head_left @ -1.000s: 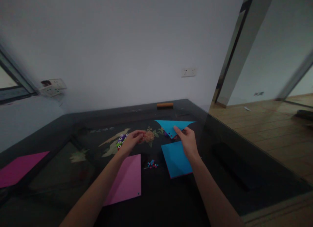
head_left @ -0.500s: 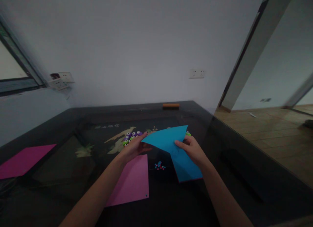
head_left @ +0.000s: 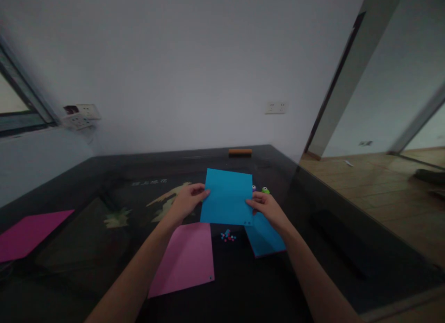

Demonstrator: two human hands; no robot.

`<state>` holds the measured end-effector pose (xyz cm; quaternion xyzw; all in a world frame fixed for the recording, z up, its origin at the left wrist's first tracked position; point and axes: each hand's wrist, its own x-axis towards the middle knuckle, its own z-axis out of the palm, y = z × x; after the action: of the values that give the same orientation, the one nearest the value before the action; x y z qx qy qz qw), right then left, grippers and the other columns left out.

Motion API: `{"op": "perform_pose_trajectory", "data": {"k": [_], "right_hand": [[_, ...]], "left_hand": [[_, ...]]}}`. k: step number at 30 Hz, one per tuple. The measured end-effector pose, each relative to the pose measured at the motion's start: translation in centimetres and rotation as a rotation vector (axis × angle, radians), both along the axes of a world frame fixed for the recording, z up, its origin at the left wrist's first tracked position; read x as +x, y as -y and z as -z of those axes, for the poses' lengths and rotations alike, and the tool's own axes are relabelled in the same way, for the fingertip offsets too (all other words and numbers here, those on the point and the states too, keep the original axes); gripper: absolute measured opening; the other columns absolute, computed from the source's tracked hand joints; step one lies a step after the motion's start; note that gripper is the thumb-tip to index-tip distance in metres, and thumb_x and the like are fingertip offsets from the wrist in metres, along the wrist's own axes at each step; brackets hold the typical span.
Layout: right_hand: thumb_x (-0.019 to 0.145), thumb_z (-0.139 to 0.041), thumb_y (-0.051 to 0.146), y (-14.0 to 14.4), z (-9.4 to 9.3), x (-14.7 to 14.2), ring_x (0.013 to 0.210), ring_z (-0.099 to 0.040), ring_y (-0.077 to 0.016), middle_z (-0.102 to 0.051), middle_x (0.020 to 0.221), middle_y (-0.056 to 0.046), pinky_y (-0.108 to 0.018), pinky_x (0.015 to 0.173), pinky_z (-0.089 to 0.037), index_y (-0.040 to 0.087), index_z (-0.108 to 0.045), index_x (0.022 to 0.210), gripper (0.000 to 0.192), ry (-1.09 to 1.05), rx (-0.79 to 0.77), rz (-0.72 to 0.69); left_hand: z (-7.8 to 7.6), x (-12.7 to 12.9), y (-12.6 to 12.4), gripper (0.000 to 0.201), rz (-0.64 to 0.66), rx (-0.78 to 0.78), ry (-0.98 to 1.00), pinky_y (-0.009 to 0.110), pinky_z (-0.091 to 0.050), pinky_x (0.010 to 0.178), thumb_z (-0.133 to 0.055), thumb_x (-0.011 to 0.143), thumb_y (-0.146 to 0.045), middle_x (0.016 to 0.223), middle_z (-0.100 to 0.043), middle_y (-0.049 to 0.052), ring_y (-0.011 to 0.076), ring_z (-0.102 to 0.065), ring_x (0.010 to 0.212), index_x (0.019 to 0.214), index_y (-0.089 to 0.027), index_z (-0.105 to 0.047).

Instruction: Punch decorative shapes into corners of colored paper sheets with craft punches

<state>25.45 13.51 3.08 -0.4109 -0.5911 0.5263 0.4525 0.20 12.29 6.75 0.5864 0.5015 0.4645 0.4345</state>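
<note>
A: Flat blue rectangular paper sheet (head_left: pixel 227 198) up off the dark glossy surface (head_left: pixel 313 249), held broadside between both hands. Left hand (head_left: pixel 187 202) pinched on the left edge, right hand (head_left: pixel 266 207) pinched on the lower right corner.

B: Grip on both sides closed on the paper, thumbs in front, fingers behind. Small punched holes at the lower right corner, near the right thumb.

A: Judging by that, some punching done, most of the sheet unmarked. Plenty of edge left, by the look of it.

B: Just below: tiny scatter of red and blue paper dots (head_left: pixel 227 236) on the surface. Second blue paper sheet (head_left: pixel 266 237) lying flat under the right wrist. Pale pink paper sheet (head_left: pixel 186 258) flat beside the left forearm, one hole at its near right corner.

A: Behind the raised sheet, small green and purple punch tools (head_left: pixel 262 189) peeking out at the right edge. Further out, magenta paper sheet (head_left: pixel 28 230) at far left, orange bar (head_left: pixel 239 151) at the back rim.

B: Versus half a second back: sheet then tilted and twisted, looking like a triangle, left hand only just reaching its tip. Now squared up, facing the camera, both hands settled. A second back, only the right hand on it, left hand over by the punches.

A: Cluster of purple punches now hidden behind the paper.
</note>
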Motion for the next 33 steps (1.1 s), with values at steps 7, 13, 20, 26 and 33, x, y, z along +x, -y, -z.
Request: {"op": "perform_pose_trajectory", "data": {"k": [7,13,20,26,33], "right_hand": [[0.066,-0.071,0.037,-0.5,0.6,0.3,0.046,-0.046,-0.0095,-0.053,0.05,0.005,-0.022,0.048,-0.038,0.016,-0.061,0.061,0.024,0.072,0.095,0.134],[0.068,-0.068,0.039,-0.6,0.3,1.4,0.048,-0.047,-0.0106,-0.053,0.053,0.004,-0.023,0.049,-0.038,0.016,-0.064,0.066,0.024,0.083,0.14,0.143],[0.065,-0.069,0.041,-0.1,-0.2,5.4,0.051,-0.045,-0.0103,-0.057,0.059,0.001,-0.024,0.051,-0.036,0.013,-0.068,0.076,0.029,0.179,0.098,0.18],[0.062,-0.071,0.042,0.4,1.0,9.0,0.055,-0.048,-0.0115,-0.061,0.066,-0.001,-0.026,0.053,-0.037,0.012,-0.067,0.084,0.037,0.214,0.003,0.205],[0.061,-0.072,0.039,1.6,3.4,12.5,0.051,-0.048,-0.0106,-0.056,0.058,0.002,-0.024,0.05,-0.036,0.012,-0.064,0.09,0.04,0.242,-0.084,0.22]], "left_hand": [[-0.4,0.4,0.2,0.013,-0.021,0.106,-0.122,0.025,-0.045,0.052,-0.063,0.068,-0.028,0.057,-0.061,0.001,0.0164,-0.056,0.056,0.058,-0.021,-0.067],[-0.8,0.8,0.6,0.01,-0.016,0.147,-0.151,0.026,-0.047,0.054,-0.062,0.068,-0.026,0.061,-0.066,0.002,0.0175,-0.059,0.057,0.062,-0.021,-0.068],[0.9,3.4,1.3,0.011,0.099,0.092,-0.088,0.027,-0.051,0.058,-0.063,0.069,-0.026,0.057,-0.063,0.0,0.0164,-0.062,0.056,0.062,-0.017,-0.064],[3.8,7.3,0.5,0.027,0.08,0.013,-0.022,0.027,-0.053,0.054,-0.062,0.07,-0.018,0.06,-0.062,-0.004,0.0154,-0.064,0.054,0.094,-0.017,-0.049],[6.6,11.5,-0.1,0.024,0.101,-0.043,-0.157,0.021,-0.045,0.045,-0.057,0.071,-0.009,0.052,-0.055,-0.009,0.0122,-0.059,0.046,0.08,-0.021,-0.039]]}}
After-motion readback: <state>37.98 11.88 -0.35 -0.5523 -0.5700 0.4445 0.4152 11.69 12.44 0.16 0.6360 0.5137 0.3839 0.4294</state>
